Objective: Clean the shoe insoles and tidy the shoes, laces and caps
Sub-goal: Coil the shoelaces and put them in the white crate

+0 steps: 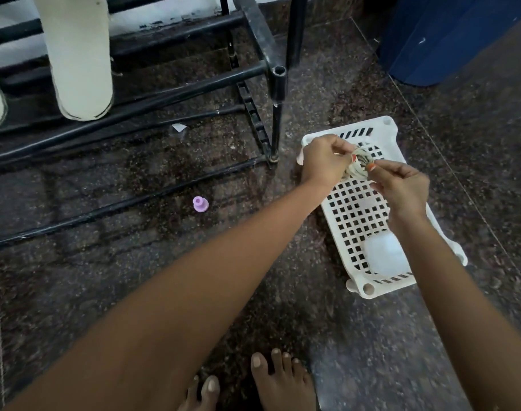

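Note:
A coiled bundle of whitish shoelace point(360, 164) hangs just above the far end of a white perforated plastic basket point(354, 209) on the floor. My left hand point(324, 164) pinches the bundle from the left. My right hand point(401, 188) pinches it from the right with fingertips. A white round cap or lid point(385, 256) lies in the basket's near end. A small purple cap point(200, 204) sits alone on the dark floor to the left. Two pale insoles point(81, 54) lean upright against the black shoe rack point(253, 72) at top left.
A dark blue bin point(448, 37) stands at top right. The rack's leg point(275, 134) stands close to the basket's far left corner. A scrap of white paper point(178, 127) lies under the rack. My bare feet point(271, 384) are at the bottom edge on the speckled stone floor.

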`<state>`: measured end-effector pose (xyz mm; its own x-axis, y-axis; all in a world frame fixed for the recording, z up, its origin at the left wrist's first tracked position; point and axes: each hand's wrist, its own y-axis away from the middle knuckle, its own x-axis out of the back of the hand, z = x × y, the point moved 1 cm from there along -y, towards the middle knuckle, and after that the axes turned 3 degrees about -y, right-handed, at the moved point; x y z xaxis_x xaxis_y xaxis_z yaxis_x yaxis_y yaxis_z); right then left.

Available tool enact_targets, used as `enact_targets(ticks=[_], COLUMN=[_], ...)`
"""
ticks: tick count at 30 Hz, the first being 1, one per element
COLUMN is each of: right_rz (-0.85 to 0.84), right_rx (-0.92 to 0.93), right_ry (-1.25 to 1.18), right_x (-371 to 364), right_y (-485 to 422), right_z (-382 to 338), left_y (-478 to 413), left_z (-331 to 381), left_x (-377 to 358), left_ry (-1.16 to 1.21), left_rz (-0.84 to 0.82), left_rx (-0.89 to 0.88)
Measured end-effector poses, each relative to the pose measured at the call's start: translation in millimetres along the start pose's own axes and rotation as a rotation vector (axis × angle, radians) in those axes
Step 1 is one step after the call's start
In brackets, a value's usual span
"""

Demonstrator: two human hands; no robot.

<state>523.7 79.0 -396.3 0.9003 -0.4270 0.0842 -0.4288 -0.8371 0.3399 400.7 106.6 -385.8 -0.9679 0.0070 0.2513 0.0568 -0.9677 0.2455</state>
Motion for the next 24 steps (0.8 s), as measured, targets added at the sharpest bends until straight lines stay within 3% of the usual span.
enact_targets(ticks=[4,11,18,24], right_rz=[0.086,0.234,0.243,0.248], right_rx=[0.0,0.098,0.175,0.178], right_ry=[0.024,0.305,0.567,0.624], right_x=[8,12,7,6], right_y=[-23,-50,-55,-54], right_z=[4,7,12,12], left_y=[-22,-40,-51,-49], left_z=[-7,-8,-16,-13], left_x=[-26,-47,-56,-56], left_ry=[-0.066,-0.164,-0.287,-0.392], left_rz=[-0.03,-0.076,-0.116,-0.166], left_rx=[0.038,0.013,0.002,-0.024])
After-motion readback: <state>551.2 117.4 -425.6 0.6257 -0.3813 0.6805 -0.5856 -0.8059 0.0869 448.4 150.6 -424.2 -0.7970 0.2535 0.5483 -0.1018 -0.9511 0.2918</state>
